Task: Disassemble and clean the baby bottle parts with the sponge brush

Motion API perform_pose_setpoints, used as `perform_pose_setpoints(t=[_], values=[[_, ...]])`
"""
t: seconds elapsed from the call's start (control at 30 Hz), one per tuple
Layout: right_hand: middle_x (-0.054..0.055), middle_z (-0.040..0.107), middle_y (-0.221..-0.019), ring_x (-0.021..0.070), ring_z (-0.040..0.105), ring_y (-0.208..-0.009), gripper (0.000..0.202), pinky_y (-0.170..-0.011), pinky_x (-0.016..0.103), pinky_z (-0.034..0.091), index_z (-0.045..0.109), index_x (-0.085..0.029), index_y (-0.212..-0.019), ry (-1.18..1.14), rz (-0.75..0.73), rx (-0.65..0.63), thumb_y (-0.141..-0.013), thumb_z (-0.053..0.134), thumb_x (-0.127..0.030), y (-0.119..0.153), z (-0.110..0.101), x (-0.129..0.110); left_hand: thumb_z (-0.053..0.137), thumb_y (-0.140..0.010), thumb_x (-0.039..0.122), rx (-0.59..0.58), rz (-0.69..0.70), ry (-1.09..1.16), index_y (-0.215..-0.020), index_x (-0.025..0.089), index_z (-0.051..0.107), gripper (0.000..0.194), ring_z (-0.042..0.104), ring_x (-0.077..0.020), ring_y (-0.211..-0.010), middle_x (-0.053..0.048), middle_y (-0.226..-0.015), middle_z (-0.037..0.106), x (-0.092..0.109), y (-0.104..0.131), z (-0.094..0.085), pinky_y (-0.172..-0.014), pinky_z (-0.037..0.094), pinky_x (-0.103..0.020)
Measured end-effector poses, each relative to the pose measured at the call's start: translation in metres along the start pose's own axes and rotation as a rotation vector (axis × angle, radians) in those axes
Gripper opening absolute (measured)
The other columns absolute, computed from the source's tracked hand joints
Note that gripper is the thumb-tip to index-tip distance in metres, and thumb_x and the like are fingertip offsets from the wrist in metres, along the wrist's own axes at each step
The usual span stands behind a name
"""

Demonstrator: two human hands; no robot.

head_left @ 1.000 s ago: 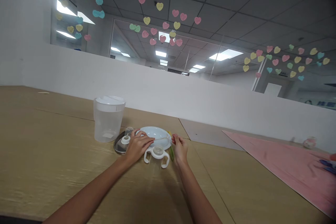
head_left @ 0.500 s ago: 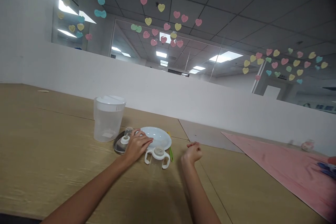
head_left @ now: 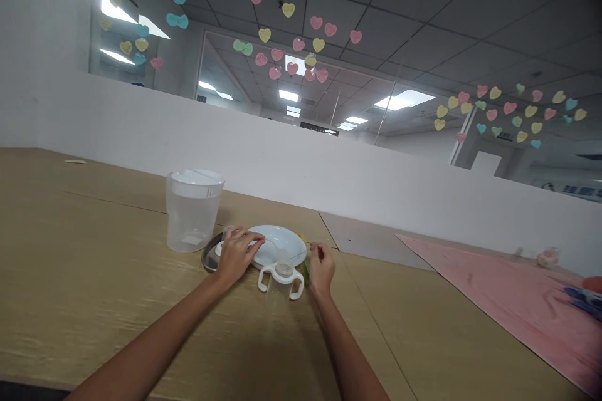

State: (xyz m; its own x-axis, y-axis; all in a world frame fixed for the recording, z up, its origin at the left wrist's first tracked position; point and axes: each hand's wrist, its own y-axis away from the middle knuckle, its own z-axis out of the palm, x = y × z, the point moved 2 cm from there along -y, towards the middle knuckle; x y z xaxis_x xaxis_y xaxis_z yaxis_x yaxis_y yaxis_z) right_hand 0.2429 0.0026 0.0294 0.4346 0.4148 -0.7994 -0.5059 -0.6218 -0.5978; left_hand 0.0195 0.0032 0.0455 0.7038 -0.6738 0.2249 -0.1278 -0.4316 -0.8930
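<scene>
A clear bottle with white side handles stands before me, its mouth uncovered, at the front edge of a white plate. My left hand is at the plate's left side, thumb and fingertips pinched together over it. A thin, pale, blurred strand shows by those fingertips. At the plate's right edge my right hand is closed in a pinch; a fine thin line runs from it toward the bottle mouth. What either hand holds is too small to name. Behind my left hand, a metal tray with a white-collared piece is partly hidden.
A translucent lidded pitcher stands behind the tray on the left. Beside the plate lies a green and yellow utensil, partly covered. A pink cloth spreads over the right, with a small jar and blue item.
My right hand has moved left, from away on the table to the plate's right edge. My left hand has shifted slightly left and up, its fingers now pinched over the plate.
</scene>
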Motion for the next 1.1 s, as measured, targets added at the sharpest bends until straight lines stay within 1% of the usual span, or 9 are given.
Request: perform_pose_setpoints(t=[0.17, 0.3, 0.53, 0.7, 0.77, 0.83, 0.9, 0.97, 1.1], values=[[0.004, 0.061, -0.070, 0.0172, 0.051, -0.068, 0.031, -0.066, 0.027, 0.036, 0.059, -0.017, -0.069, 0.120, -0.164, -0.055, -0.080, 0.046, -0.044, 0.006, 0.004, 0.000, 0.046, -0.089, 0.034, 0.004, -0.020, 0.020, -0.081, 0.023, 0.061, 0.020, 0.060, -0.0175, -0.078, 0.001, -0.082, 0.071, -0.003, 0.001, 0.001, -0.091, 0.034, -0.040], [0.004, 0.060, -0.067, 0.0173, 0.050, -0.066, 0.032, -0.066, 0.028, 0.034, 0.059, -0.018, -0.068, 0.185, -0.247, -0.094, -0.082, 0.045, -0.044, 0.009, 0.009, 0.000, 0.047, -0.088, 0.034, 0.016, -0.032, 0.013, -0.081, 0.023, 0.060, 0.019, 0.059, -0.0188, -0.082, 0.000, -0.081, 0.070, -0.005, 0.001, 0.002, -0.086, 0.038, -0.037], [0.004, 0.061, -0.067, 0.0174, 0.050, -0.066, 0.031, -0.067, 0.028, 0.034, 0.060, -0.018, -0.069, 0.241, -0.285, -0.094, -0.084, 0.043, -0.041, 0.010, 0.011, 0.002, 0.046, -0.089, 0.035, -0.016, -0.041, 0.043, -0.083, 0.022, 0.060, 0.020, 0.058, -0.0182, -0.082, -0.001, -0.085, 0.068, -0.007, 0.003, 0.004, -0.079, 0.042, -0.033], [0.004, 0.060, -0.066, 0.0177, 0.050, -0.065, 0.032, -0.067, 0.028, 0.032, 0.059, -0.018, -0.068, 0.288, -0.287, -0.108, -0.085, 0.042, -0.038, 0.010, 0.011, 0.003, 0.043, -0.090, 0.030, 0.002, -0.030, 0.025, -0.104, 0.023, 0.062, 0.024, 0.057, -0.0184, -0.083, -0.002, -0.092, 0.070, -0.006, 0.002, 0.002, -0.079, 0.043, -0.034], [0.004, 0.059, -0.066, 0.0177, 0.049, -0.065, 0.030, -0.067, 0.028, 0.032, 0.059, -0.018, -0.068, 0.270, -0.281, -0.109, -0.085, 0.043, -0.038, 0.010, 0.011, 0.003, 0.041, -0.091, 0.028, 0.006, -0.007, 0.058, -0.102, 0.023, 0.063, 0.025, 0.058, -0.0176, -0.083, -0.002, -0.093, 0.070, -0.005, 0.001, 0.000, -0.078, 0.045, -0.033], [0.004, 0.059, -0.066, 0.0176, 0.049, -0.065, 0.029, -0.067, 0.028, 0.032, 0.060, -0.018, -0.069, 0.255, -0.279, -0.107, -0.084, 0.045, -0.038, 0.009, 0.011, 0.004, 0.041, -0.091, 0.027, 0.038, -0.008, 0.104, -0.097, 0.021, 0.064, 0.025, 0.060, -0.0170, -0.085, -0.003, -0.093, 0.070, -0.004, 0.001, -0.001, -0.078, 0.047, -0.031], [0.004, 0.059, -0.066, 0.0177, 0.049, -0.065, 0.030, -0.066, 0.027, 0.032, 0.060, -0.018, -0.069, 0.271, -0.286, -0.106, -0.084, 0.044, -0.038, 0.009, 0.011, 0.004, 0.041, -0.090, 0.028, 0.080, -0.043, 0.140, -0.095, 0.021, 0.064, 0.025, 0.063, -0.0166, -0.086, -0.003, -0.093, 0.070, -0.004, 0.001, -0.001, -0.079, 0.048, -0.030], [0.004, 0.059, -0.065, 0.0176, 0.049, -0.064, 0.031, -0.065, 0.027, 0.032, 0.060, -0.017, -0.069, 0.307, -0.300, -0.107, -0.085, 0.042, -0.038, 0.009, 0.010, 0.003, 0.042, -0.089, 0.030, 0.088, -0.088, 0.177, -0.094, 0.021, 0.064, 0.024, 0.064, -0.0163, -0.085, -0.003, -0.094, 0.071, -0.003, 0.002, 0.000, -0.079, 0.049, -0.029], [0.005, 0.061, -0.067, 0.0173, 0.050, -0.064, 0.034, -0.065, 0.027, 0.032, 0.060, -0.017, -0.070, 0.361, -0.314, -0.117, -0.087, 0.039, -0.037, 0.009, 0.011, 0.003, 0.042, -0.088, 0.032, -0.027, -0.164, 0.239, -0.095, 0.022, 0.064, 0.025, 0.066, -0.0158, -0.083, -0.001, -0.094, 0.072, -0.003, 0.004, 0.004, -0.077, 0.051, -0.027]])
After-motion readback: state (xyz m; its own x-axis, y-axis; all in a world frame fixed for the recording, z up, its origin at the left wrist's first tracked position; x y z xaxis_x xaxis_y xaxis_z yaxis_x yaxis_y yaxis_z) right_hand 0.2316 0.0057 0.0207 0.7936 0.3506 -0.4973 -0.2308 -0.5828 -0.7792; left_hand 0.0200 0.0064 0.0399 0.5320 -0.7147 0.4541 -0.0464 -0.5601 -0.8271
